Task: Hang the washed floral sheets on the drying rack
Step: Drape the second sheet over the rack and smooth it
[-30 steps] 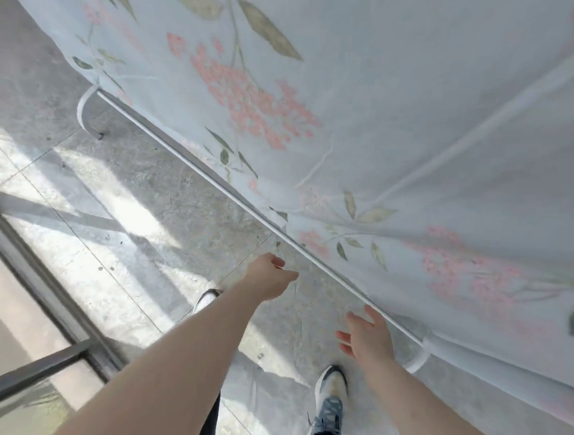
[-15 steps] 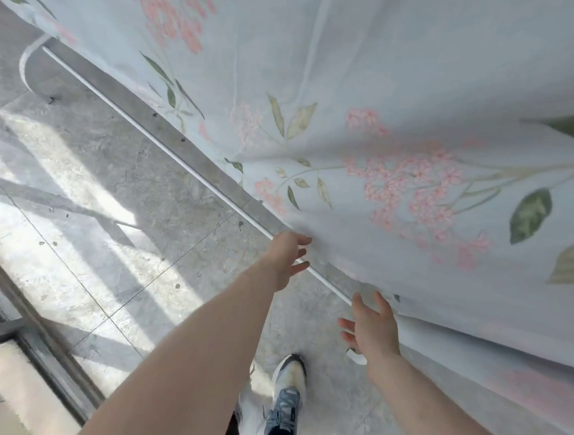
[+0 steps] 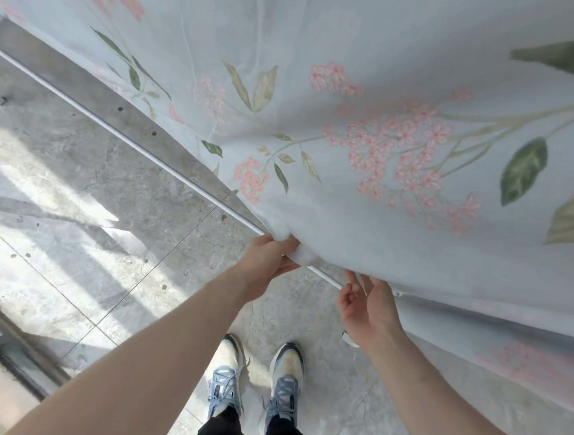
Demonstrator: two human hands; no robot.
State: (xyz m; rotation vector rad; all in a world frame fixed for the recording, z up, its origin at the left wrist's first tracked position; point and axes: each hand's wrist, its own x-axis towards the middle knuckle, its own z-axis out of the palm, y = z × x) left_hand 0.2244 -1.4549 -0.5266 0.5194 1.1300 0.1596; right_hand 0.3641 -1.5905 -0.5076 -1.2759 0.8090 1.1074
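Observation:
A pale blue floral sheet [image 3: 370, 128] with pink blossoms and green leaves hangs over the drying rack and fills the upper right of the view. A thin white rack bar [image 3: 141, 149] runs diagonally from the upper left down to my hands. My left hand [image 3: 265, 260] is closed on a bunched corner of the sheet's lower edge at the bar. My right hand [image 3: 367, 308] is just right of it, fingers apart and loosely curled, touching the sheet's hem near the bar's end.
The floor [image 3: 91, 220] is grey concrete with sun patches and shadows. A dark metal door or window frame [image 3: 8, 340] runs along the lower left. My two shoes [image 3: 257, 375] stand directly below my hands.
My left hand has closed on the sheet's lower edge, which it was only reaching for before. My right hand has risen to the hem. The view has shifted closer to the sheet.

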